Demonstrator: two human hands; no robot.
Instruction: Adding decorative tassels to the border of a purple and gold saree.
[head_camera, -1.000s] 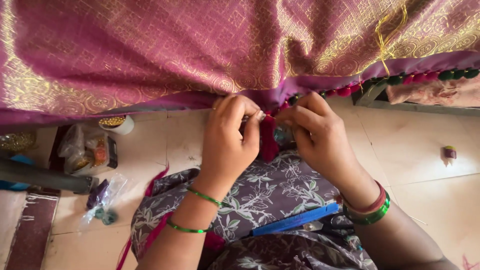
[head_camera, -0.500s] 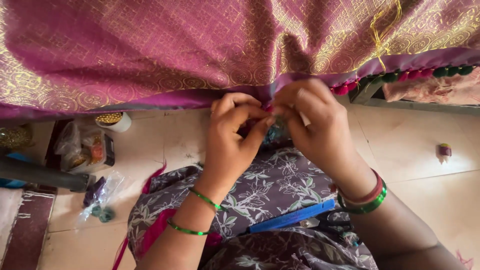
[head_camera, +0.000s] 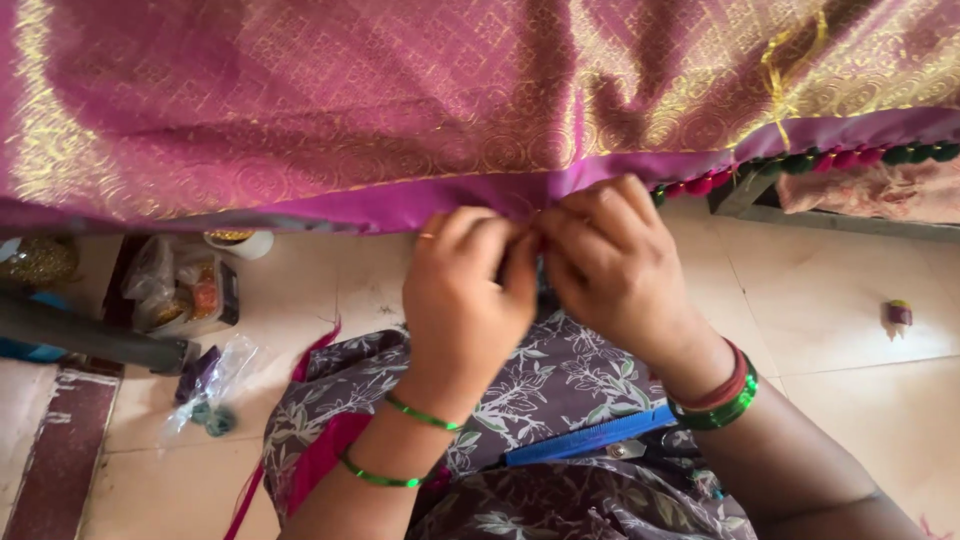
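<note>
A big pink and gold woven cloth (head_camera: 400, 100) hangs across the top of the frame. Its plain purple hem (head_camera: 400, 205) runs along the bottom edge of the cloth. On the right part of the hem sits a row of small red and green bead tassels (head_camera: 800, 165).

The left hand (head_camera: 465, 290) and the right hand (head_camera: 610, 265) meet in the middle of the frame, right under the hem. Both hands are curled up tight, with the fingertips pinched on the edge of the cloth. Something small and dark shows between them, but it is too hidden to tell what it is.

The cloth looks soft, thin and light. It folds and bunches easily and may slip, so the hem is the best place to pinch it, close to the spot being worked on. The little tassels look easy to pull off, so they want a gentle touch.

A blue plastic comb (head_camera: 590, 437) lies on the flowery purple lap (head_camera: 560, 380) below the hands.

At the left, on the pale tiled floor (head_camera: 850, 380), a clear plastic bag (head_camera: 175, 285) holds small orange and dark bits. Lower down, a clear plastic pouch (head_camera: 215, 375) holds small dark and green things. A white cup (head_camera: 240, 243) peeks out under the cloth; something golden shows at its top.
</note>
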